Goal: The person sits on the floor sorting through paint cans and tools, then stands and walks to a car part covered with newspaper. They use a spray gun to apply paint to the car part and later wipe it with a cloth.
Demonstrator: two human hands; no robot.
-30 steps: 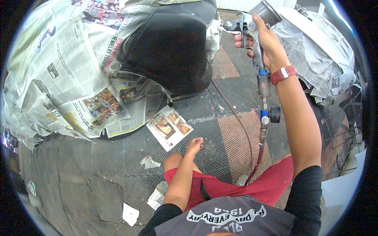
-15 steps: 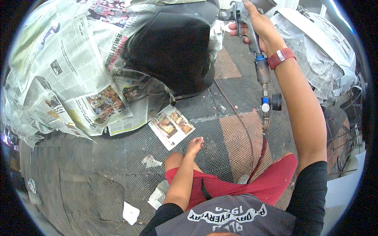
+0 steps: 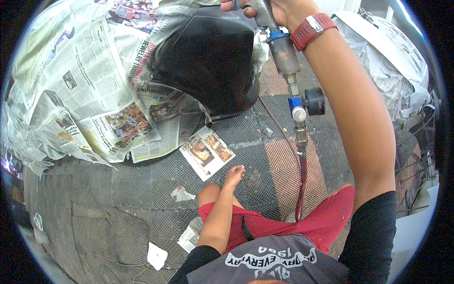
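Observation:
My right hand (image 3: 283, 10) grips a metal spray gun (image 3: 262, 13) high at the top edge, beside a black car panel (image 3: 198, 61), its top cut off from view. Below the handle hang a blue-collared cylinder fitting (image 3: 283, 52), a black gauge (image 3: 314, 102) with a blue valve and a red hose (image 3: 301, 184). My left hand (image 3: 235, 174) hangs over my left knee with its fingers curled and nothing visible in them. Taped newspaper (image 3: 80, 85) covers the surface around the black panel.
Another paper-masked part with white panels (image 3: 383, 61) stands at the right. On the tiled floor (image 3: 142, 189) lie a printed sheet (image 3: 207, 153), paper scraps (image 3: 182, 194), a thin hose (image 3: 279, 128), cords and a white card (image 3: 157, 255).
My right hand has moved left and up with the spray gun, toward the black panel, its fittings and hose following. My left hand has barely moved.

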